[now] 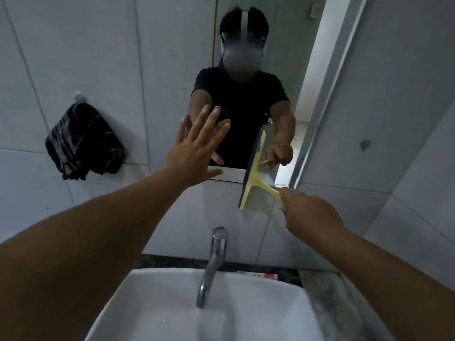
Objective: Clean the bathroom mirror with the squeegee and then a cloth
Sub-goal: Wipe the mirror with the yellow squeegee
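Observation:
The mirror (283, 57) hangs on the tiled wall above the sink, and it reflects a person in a black shirt. My right hand (310, 212) grips the handle of a yellow squeegee (253, 183). Its blade stands almost upright across the mirror's bottom edge, half on the glass and half over the tile below. My left hand (197, 148) is spread flat with straight fingers against the lower left part of the mirror. A dark checked cloth (83, 143) hangs from a wall hook to the left of the mirror.
A chrome tap (214, 262) rises over a white basin (202, 313) directly below my arms. A marbled counter (330, 291) runs to the right of the basin. A small red and white packet (258, 275) lies behind the basin.

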